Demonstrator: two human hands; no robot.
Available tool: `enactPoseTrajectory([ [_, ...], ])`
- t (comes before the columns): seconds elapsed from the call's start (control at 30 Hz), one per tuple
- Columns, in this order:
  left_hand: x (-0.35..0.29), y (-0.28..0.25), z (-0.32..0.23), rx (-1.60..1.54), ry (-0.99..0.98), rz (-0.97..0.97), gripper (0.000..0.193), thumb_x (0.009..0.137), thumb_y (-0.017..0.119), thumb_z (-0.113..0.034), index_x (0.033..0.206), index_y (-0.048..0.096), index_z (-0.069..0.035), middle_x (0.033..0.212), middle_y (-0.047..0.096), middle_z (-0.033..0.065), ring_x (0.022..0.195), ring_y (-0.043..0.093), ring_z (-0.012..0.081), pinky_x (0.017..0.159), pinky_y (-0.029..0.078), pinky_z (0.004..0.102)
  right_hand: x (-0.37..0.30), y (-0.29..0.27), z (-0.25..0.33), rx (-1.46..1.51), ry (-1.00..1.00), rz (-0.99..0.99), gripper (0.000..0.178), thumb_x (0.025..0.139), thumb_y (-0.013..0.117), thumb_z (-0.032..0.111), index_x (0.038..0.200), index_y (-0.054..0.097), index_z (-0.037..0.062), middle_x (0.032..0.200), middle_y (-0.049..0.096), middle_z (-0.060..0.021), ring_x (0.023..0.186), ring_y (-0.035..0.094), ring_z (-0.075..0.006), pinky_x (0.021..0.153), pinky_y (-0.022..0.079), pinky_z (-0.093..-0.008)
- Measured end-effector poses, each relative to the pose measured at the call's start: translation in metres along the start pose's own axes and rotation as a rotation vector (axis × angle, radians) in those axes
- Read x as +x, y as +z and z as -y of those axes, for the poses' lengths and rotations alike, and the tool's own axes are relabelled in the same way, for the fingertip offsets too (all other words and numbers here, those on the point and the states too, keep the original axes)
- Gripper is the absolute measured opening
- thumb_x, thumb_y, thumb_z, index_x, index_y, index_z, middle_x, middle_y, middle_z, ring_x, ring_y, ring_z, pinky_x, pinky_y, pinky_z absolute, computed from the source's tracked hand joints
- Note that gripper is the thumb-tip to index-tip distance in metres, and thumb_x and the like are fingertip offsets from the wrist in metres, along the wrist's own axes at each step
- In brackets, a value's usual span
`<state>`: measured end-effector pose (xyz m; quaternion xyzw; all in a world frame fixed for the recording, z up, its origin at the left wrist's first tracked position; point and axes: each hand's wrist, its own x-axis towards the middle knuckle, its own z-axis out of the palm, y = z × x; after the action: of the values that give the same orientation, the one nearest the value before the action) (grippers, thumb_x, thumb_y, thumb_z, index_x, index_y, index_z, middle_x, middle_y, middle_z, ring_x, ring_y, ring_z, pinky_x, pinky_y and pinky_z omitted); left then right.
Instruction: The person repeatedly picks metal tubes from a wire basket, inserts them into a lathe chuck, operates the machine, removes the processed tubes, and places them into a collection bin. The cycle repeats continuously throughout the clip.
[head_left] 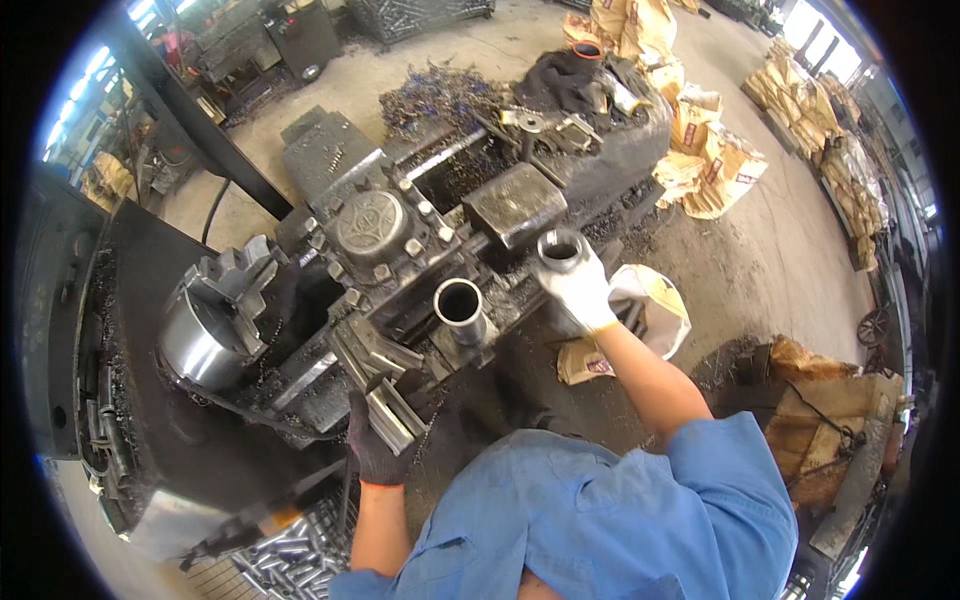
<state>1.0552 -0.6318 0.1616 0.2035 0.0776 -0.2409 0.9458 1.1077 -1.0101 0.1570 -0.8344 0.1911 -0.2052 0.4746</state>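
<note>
My right hand [585,298], in a white glove, is closed round a short metal tube [561,246] with its open end facing up. This is at the right side of the lathe carriage. To the left of that hand, another metal tube [460,303] stands upright on the carriage. My left hand [377,448], in a dark glove with an orange cuff, is closed on a shiny slotted metal piece [397,416] at the near side of the machine. The slotted piece covers part of its fingers. Angled metal blocks [370,352] lie just beyond it.
A lathe chuck [205,335] with stepped jaws is at left. The bolted tool post [370,228] stands at centre, with a rectangular metal block [516,203] to its right. Metal shavings [440,100] pile up behind. Paper sacks [720,165] lie on the floor; several metal parts [290,560] fill a lower-left basket.
</note>
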Motion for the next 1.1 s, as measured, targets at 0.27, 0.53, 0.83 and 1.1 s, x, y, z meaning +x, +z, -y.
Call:
enactPoseTrajectory([
  [0.27, 0.002, 0.010, 0.002, -0.038, -0.108, 0.072, 0.075, 0.105, 0.063, -0.054, 0.160, 0.043, -0.007, 0.117, 0.067, 0.0212, 0.105, 0.070, 0.0359, 0.083, 0.062, 0.0493, 0.004, 0.001, 0.001, 0.192, 0.041, -0.036, 0.059, 0.076, 0.090, 0.024, 0.127, 0.068, 0.0031, 0.112, 0.077, -0.0093, 0.103, 0.073, -0.0183, 0.094, 0.058, -0.0327],
  [0.53, -0.003, 0.023, 0.014, 0.379, -0.185, 0.028, 0.065, 0.096, 0.078, -0.037, 0.146, 0.052, -0.004, 0.115, 0.069, 0.0217, 0.099, 0.074, 0.0360, 0.085, 0.065, 0.0481, -0.011, -0.050, -0.079, 0.134, 0.173, -0.131, 0.075, 0.073, 0.089, 0.032, 0.136, 0.062, 0.0005, 0.109, 0.077, -0.0149, 0.103, 0.073, -0.0262, 0.098, 0.056, -0.0365],
  [0.83, -0.024, 0.026, -0.005, 0.375, -0.100, -0.127, 0.070, 0.102, 0.069, -0.046, 0.155, 0.044, -0.009, 0.119, 0.068, 0.0198, 0.105, 0.073, 0.0353, 0.093, 0.062, 0.0518, 0.014, -0.056, -0.028, -0.232, 0.072, 0.443, 0.089, 0.080, 0.085, 0.028, 0.155, 0.047, -0.0026, 0.143, 0.065, -0.0261, 0.126, 0.068, -0.0378, 0.109, 0.054, -0.0436],
  [1.1, -0.046, 0.024, -0.024, 0.725, 0.038, -0.101, 0.067, 0.103, 0.069, -0.050, 0.156, 0.047, -0.015, 0.135, 0.065, 0.0171, 0.112, 0.072, 0.0316, 0.094, 0.062, 0.0512, -0.077, 0.068, 0.142, -0.152, -0.482, 0.749, 0.046, 0.082, 0.085, 0.031, 0.124, 0.073, 0.0163, 0.108, 0.077, -0.0136, 0.102, 0.075, -0.0375, 0.092, 0.060, -0.0474],
])
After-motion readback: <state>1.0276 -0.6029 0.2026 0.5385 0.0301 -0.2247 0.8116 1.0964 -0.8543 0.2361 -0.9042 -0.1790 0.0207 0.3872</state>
